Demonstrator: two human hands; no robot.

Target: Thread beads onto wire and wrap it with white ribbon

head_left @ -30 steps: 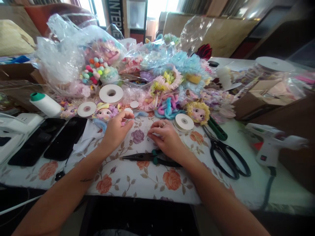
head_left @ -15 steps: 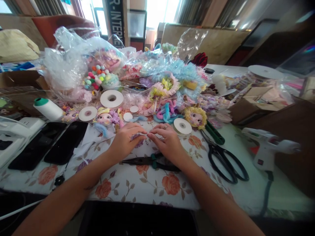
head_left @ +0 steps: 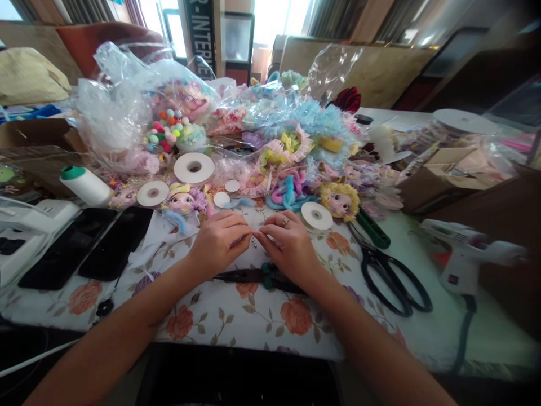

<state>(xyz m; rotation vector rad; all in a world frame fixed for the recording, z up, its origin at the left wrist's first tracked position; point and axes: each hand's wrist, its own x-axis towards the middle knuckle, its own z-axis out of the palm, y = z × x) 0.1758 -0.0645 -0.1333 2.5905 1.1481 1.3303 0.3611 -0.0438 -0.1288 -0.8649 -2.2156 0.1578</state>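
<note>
My left hand (head_left: 222,237) and my right hand (head_left: 286,241) meet fingertip to fingertip above the flowered tablecloth (head_left: 236,332). Both are closed in a pinch. Just under the touching fingertips shows a tiny shiny silver-coloured piece (head_left: 254,242); it is too small to name, and the fingers hide whatever they grip. Long-nose pliers (head_left: 240,275) with dark jaws lie below my hands, their handles partly covered by my right hand. A white ribbon spool (head_left: 316,216) lies just beyond my right hand, and pale blue fluff (head_left: 175,221) is left of my left hand.
Black scissors (head_left: 391,279), a green-handled tool (head_left: 374,228) and a white glue gun (head_left: 465,254) lie at right. Two dark phones (head_left: 115,245) and a thread cone (head_left: 85,185) are at left. Doll heads (head_left: 339,200), spools and plastic bags (head_left: 114,96) pile up behind.
My left fingers have curled in closer, narrowing the gap under the thumb. The small silver piece shows more clearly below the fingertips. The view has shifted slightly.
</note>
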